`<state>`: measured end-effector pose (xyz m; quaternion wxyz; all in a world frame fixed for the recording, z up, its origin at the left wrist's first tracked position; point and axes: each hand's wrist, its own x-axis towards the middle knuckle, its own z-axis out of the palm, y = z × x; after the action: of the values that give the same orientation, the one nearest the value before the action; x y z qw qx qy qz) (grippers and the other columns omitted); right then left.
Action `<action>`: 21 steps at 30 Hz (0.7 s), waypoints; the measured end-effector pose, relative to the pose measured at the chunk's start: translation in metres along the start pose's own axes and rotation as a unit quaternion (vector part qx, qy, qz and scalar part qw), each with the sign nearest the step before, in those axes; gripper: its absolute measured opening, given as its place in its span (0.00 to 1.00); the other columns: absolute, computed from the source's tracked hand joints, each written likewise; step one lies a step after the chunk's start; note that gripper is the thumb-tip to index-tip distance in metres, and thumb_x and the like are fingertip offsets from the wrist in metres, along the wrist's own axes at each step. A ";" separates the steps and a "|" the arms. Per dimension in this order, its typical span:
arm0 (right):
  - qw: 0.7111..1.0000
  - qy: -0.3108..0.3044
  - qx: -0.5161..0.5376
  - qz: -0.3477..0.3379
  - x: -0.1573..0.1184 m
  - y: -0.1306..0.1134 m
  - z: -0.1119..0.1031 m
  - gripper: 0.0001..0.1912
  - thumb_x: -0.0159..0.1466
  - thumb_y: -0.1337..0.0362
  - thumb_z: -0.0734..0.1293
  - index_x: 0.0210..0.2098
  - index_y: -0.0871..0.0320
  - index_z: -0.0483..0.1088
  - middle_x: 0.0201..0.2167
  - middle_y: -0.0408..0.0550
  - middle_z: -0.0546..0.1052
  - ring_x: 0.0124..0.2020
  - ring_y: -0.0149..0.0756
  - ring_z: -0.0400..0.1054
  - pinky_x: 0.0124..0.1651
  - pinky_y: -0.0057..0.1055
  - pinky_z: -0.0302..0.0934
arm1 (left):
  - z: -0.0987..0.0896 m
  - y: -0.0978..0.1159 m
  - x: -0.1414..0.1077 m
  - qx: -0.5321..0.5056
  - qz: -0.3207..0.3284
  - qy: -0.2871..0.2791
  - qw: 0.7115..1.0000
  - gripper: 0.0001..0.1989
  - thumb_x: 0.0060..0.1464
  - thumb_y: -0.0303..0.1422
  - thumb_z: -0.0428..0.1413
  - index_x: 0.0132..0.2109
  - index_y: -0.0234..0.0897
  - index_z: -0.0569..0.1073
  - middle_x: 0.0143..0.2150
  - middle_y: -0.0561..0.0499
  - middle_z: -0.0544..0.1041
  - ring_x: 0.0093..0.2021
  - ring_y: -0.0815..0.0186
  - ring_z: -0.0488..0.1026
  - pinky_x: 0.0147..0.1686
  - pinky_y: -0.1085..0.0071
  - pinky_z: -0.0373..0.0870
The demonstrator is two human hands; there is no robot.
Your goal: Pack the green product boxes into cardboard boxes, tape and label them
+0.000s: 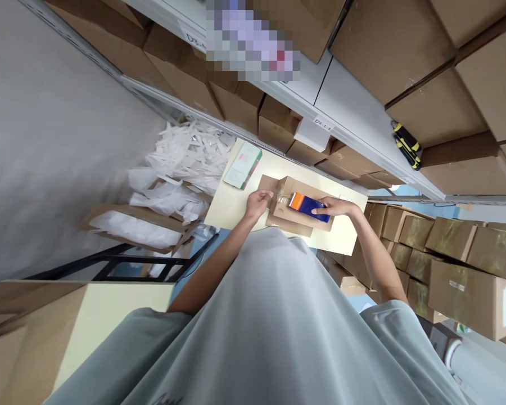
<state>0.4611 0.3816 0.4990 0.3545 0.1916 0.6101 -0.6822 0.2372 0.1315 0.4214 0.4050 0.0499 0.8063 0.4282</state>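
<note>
A cardboard box [290, 185] lies on the pale yellow tabletop in front of me, with flaps spread at its left and near sides. My right hand [333, 207] grips a flat, dark blue block with an orange and white end [307, 206], held over the box; its exact kind is unclear. Something clear and shiny, like tape [283, 198], shows on the box by the orange end. At the box's left flap, my left hand [259, 202] has its fingers pinched together; anything between them is too small to make out.
A green and white carton [243, 165] rests at the table's [219, 205] back left. White paper strips [194, 146] are heaped to the left. Shelves [354, 107] of cardboard boxes overhang the back, holding black-and-yellow-handled tools [406, 145]. Stacked boxes [459, 281] stand at right.
</note>
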 end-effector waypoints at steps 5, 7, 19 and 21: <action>1.000 0.010 0.009 -0.001 0.000 0.000 0.003 0.35 0.58 0.30 0.77 0.37 0.57 0.73 0.31 0.44 0.80 0.32 0.35 0.72 0.37 0.30 0.68 | 0.014 -0.010 0.004 0.007 0.021 -0.020 1.000 0.11 0.55 0.40 0.70 0.38 0.39 0.80 0.40 0.45 0.87 0.45 0.56 0.84 0.54 0.60 0.80; 1.000 0.015 0.007 -0.002 0.000 0.003 0.004 0.35 0.57 0.30 0.77 0.36 0.57 0.72 0.30 0.43 0.79 0.32 0.34 0.71 0.36 0.29 0.66 | 0.012 -0.010 0.002 0.022 0.023 -0.008 0.999 0.13 0.53 0.38 0.71 0.43 0.38 0.81 0.38 0.47 0.86 0.43 0.58 0.84 0.52 0.62 0.80; 0.999 0.035 0.015 -0.011 0.001 0.000 0.009 0.31 0.57 0.34 0.79 0.32 0.57 0.73 0.28 0.44 0.81 0.30 0.33 0.71 0.36 0.29 0.65 | 0.025 0.019 -0.024 0.101 0.140 0.015 0.985 0.07 0.54 0.34 0.72 0.39 0.38 0.85 0.40 0.45 0.87 0.39 0.59 0.84 0.47 0.64 0.83; 1.000 0.025 0.017 -0.008 0.000 -0.003 0.011 0.31 0.59 0.35 0.78 0.31 0.57 0.73 0.28 0.45 0.82 0.30 0.33 0.72 0.36 0.29 0.66 | 0.029 0.019 -0.024 0.075 0.124 0.028 0.989 0.06 0.53 0.31 0.71 0.39 0.38 0.85 0.40 0.45 0.87 0.40 0.59 0.85 0.49 0.62 0.85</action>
<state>0.4605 0.3709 0.5029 0.3303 0.2102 0.6087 -0.6901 0.2686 0.1516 0.4411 0.3217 0.1676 0.8347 0.4144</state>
